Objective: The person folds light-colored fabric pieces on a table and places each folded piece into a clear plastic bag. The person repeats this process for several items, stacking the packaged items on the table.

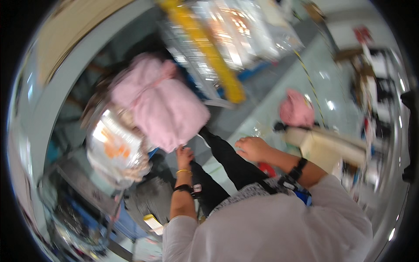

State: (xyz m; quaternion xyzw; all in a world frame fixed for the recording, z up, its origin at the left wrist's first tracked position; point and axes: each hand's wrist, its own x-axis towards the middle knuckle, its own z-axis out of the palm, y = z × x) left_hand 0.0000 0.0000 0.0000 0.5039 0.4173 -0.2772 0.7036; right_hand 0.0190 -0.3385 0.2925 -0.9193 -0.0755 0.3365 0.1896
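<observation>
We pick it up at the left of the frame: a clear plastic bag (115,142) with orange marks, shiny and smeared by motion. Just right of it, upper left of centre, here's our main item, the big pink bundle (168,107), soft-looking, with what seems a band or fold across it. At its lower edge we find the left grip (185,157), fingertips right by the fabric; the blur is heavy, so we can't tell whether it's closed on the pink or merely near. We call this step handling that bundle, and the next move, we reckon, calls for a sure left hold and the right brought across. Up top, a yellow post (218,56) slants past wrapped packs (244,32). Over to centre right, the right grip (253,148): fingers loosely spread, nothing in them that we can see, well apart from the bundle! And further right, a smaller pink item (297,109) sits beyond a cream box (321,148).
</observation>
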